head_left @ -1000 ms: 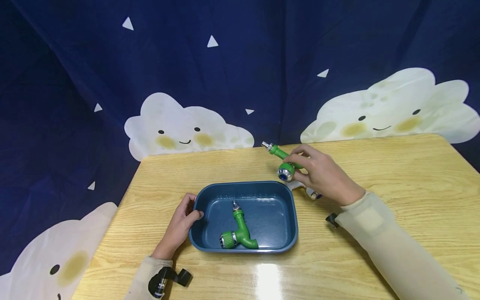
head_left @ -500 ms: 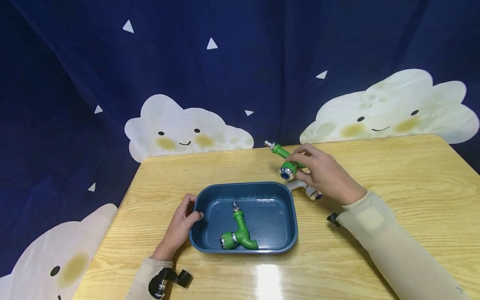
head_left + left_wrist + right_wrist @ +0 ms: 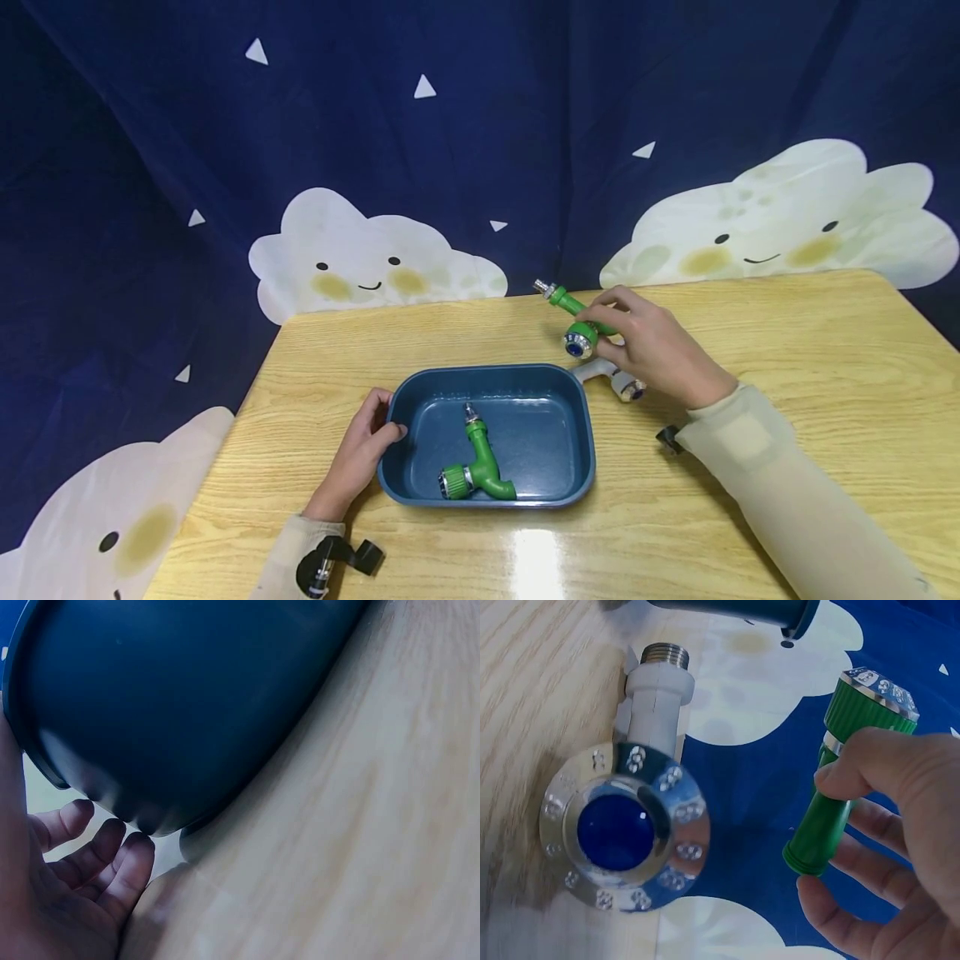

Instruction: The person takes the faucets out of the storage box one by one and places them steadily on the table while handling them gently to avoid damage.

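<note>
My left hand [image 3: 362,450] grips the left rim of a dark blue plastic basin [image 3: 590,450], thumb over the inner side. In the left wrist view, its fingers [image 3: 131,874] curl beside the basin's outer wall [image 3: 187,697]. A green tap [image 3: 483,458] with a ribbed knob and metal threaded end lies inside the basin. My right hand [image 3: 648,346] pinches a second green tap [image 3: 580,337] above the table, beyond the basin's back right corner; its threaded end points up and left. Below that hand lies a white tap [image 3: 622,382], its chrome-and-blue knob [image 3: 622,829] large in the right wrist view.
The wooden table [image 3: 810,400] extends around the basin and to the right. A dark blue curtain [image 3: 480,150] with smiling clouds hangs behind its back edge. Black camera mounts [image 3: 337,562] sit at the wrists.
My right hand has shifted slightly to the right with the green tap, and more of the white tap shows beneath it. The left hand and basin stay in place.
</note>
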Motion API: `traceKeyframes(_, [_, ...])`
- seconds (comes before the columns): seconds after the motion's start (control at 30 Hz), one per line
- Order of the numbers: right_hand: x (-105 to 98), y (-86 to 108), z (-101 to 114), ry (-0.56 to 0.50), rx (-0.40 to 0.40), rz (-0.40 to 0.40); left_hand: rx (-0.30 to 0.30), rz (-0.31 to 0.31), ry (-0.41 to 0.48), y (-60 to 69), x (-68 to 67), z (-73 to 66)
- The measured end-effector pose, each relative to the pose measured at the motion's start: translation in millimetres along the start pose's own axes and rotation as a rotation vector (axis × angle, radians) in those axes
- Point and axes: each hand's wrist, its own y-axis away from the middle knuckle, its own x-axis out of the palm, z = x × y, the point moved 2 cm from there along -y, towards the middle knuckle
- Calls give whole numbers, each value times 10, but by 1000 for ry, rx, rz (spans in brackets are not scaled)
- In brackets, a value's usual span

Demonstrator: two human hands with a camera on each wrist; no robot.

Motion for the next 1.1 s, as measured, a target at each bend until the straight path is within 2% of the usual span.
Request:
traceKeyframes(0.27, [-3,10,-67,5,18,9,-3,-6,-8,10,-7,7])
traceKeyframes(0.6, [-8,17,-94,13,77,30,-8,-11,-14,13,-3,19])
traceKeyframes(1.1, [-35,36,-156,17,92,26,-2,-8,-11,2,0,12])
